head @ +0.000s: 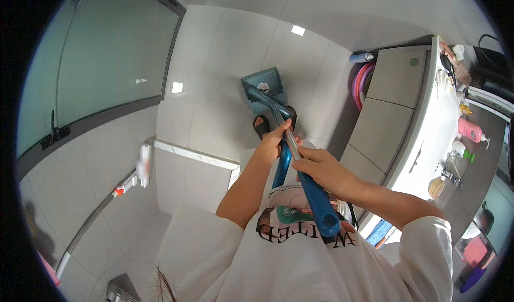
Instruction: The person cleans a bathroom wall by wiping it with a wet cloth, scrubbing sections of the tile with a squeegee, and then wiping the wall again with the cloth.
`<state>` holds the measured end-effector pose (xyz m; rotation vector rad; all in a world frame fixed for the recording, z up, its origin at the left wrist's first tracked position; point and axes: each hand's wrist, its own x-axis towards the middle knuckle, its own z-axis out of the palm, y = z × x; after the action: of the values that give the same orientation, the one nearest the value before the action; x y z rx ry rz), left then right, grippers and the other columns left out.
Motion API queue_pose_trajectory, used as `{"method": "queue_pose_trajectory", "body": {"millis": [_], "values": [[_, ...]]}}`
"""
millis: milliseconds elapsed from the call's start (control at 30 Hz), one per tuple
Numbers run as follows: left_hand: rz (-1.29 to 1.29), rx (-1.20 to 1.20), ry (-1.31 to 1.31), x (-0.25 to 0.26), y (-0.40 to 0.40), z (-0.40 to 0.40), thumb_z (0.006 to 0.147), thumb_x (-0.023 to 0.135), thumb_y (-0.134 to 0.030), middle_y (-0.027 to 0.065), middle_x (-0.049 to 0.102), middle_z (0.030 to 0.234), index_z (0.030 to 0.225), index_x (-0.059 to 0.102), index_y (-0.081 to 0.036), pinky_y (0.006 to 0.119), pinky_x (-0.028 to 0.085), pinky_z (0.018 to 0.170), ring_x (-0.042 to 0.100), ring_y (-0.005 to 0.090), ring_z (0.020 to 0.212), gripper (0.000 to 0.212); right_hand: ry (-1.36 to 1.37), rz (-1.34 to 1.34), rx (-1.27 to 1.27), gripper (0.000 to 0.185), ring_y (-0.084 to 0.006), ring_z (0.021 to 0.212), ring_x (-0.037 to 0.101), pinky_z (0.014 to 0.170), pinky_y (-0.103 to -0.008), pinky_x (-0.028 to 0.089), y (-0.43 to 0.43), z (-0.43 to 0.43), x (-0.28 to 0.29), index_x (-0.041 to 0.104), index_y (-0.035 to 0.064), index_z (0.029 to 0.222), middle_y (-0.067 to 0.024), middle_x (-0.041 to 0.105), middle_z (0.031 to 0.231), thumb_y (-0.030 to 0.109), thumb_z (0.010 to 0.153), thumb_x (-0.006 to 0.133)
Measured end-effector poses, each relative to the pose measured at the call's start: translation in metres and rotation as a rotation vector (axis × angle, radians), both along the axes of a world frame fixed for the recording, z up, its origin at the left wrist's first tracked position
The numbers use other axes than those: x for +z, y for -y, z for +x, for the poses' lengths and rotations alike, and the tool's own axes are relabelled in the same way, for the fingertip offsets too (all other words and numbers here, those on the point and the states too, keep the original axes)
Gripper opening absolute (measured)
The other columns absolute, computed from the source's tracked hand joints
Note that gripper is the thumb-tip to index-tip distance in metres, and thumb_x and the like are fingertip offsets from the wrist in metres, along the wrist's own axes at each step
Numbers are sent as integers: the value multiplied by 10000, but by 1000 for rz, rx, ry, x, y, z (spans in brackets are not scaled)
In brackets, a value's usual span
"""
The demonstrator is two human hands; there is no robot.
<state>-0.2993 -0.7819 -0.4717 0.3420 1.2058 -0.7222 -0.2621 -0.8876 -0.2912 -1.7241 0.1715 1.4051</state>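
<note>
A long pole with a grey shaft (292, 144) and a thick blue end grip (319, 205) slants down across my shirt. My right hand (317, 163) is closed around it just above the grip. My left hand (275, 139) wraps the shaft farther out, its thumb along the top. Beneath that hand passes a second blue handle (283, 163); whether the fingers hold it too is unclear. At the far end, a blue tubular bar (267, 100) lies over a teal dustpan (275, 81) on the tiled floor. The bar's joint with the pole is partly hidden.
Dark sandals (261, 126) are on my feet beside the dustpan. A vanity cabinet (379, 125) with a white basin counter (435, 113) stands right, near stacked plastic basins (357, 87) and a spray can (360, 58). Left are a frosted glass door (116, 45) and a raised ledge (196, 153).
</note>
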Motion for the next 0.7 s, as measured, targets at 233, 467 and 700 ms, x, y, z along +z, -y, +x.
{"method": "queue_pose_trajectory", "body": {"millis": [233, 467, 700], "values": [[67, -231, 324, 2, -14, -18, 853, 382, -586, 91, 595, 983, 1111, 532, -50, 295, 471, 763, 585, 187, 847, 614, -186, 161, -317, 380, -102, 646, 481, 447, -238, 394, -10, 18, 19, 538, 24, 933, -34, 491, 763, 394, 877, 471], [480, -434, 521, 13, -38, 13, 858, 468, -496, 20, 540, 677, 811, 555, -82, 275, 431, 506, 506, 117, 569, 425, 165, 195, -317, 494, -94, 612, 497, 430, -229, 442, 29, 17, 4, 376, -3, 1290, -69, 530, 821, 272, 889, 462], [719, -864, 509, 59, -32, 91, 900, 354, -394, 60, 442, 485, 712, 471, -62, 294, 342, 340, 423, 157, 358, 399, 818, -210, -447, 388, -159, 647, 554, 540, -274, 466, 119, 5, -49, 497, -32, 1164, -110, 559, 808, 84, 797, 549]]}}
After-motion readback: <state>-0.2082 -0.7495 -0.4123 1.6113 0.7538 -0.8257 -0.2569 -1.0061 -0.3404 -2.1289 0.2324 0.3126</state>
